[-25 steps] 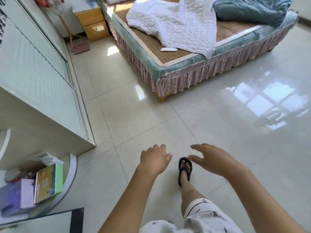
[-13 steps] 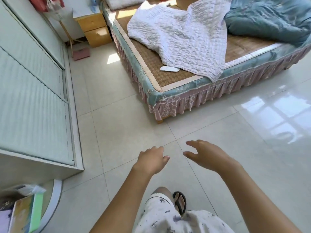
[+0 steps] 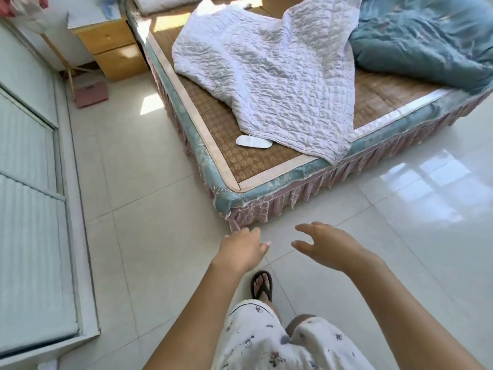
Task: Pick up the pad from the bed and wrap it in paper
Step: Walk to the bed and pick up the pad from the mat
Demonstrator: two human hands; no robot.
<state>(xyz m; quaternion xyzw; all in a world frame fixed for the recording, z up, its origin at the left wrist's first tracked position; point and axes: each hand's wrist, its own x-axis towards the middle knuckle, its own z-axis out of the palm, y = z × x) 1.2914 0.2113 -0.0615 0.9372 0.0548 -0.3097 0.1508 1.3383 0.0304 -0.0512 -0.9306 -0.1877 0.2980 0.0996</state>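
Note:
A small white oblong pad (image 3: 253, 141) lies flat on the woven mat of the bed (image 3: 269, 180), near the bed's front corner and partly tucked under the edge of a white quilt (image 3: 280, 76). My left hand (image 3: 244, 249) hovers over the floor just in front of that corner, fingers loosely curled, holding nothing. My right hand (image 3: 330, 245) is beside it, fingers spread and empty. Both hands are well short of the pad. No paper is in view.
A blue-green duvet (image 3: 426, 41) is bunched at the bed's right. A wooden nightstand (image 3: 112, 46) stands at the back left, a pale wardrobe (image 3: 29, 209) along the left wall. Glossy tiled floor (image 3: 160, 236) lies between. My sandalled foot (image 3: 261, 285) is below the hands.
I have walked toward the bed, so its corner and the pad are much nearer. Both empty hands stayed out in front. The shelf with books at lower left has left the view.

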